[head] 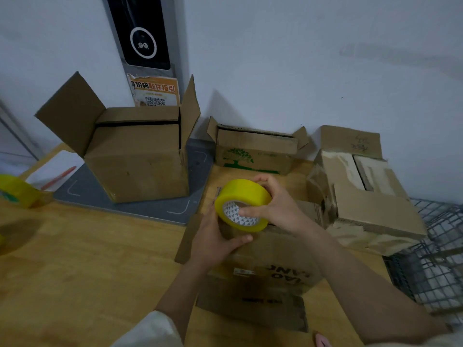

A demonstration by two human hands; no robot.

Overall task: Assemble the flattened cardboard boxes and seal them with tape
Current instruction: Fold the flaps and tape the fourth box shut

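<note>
I am gripping the yellow tape roll [242, 205] with my right hand [276, 206] above the printed cardboard box [270, 269]; my left hand [218, 242] is resting spread on the box's top.

A grey scale platform [140, 209] lay on the wooden desk [87, 259] near the wall [300, 58]. Behind it rose a black panel [140, 31] with an orange QR notice [156, 92]. A wire basket [431, 259] stood at the right edge, white paper [53, 169] with a red pen [59, 177] at the left.
</note>
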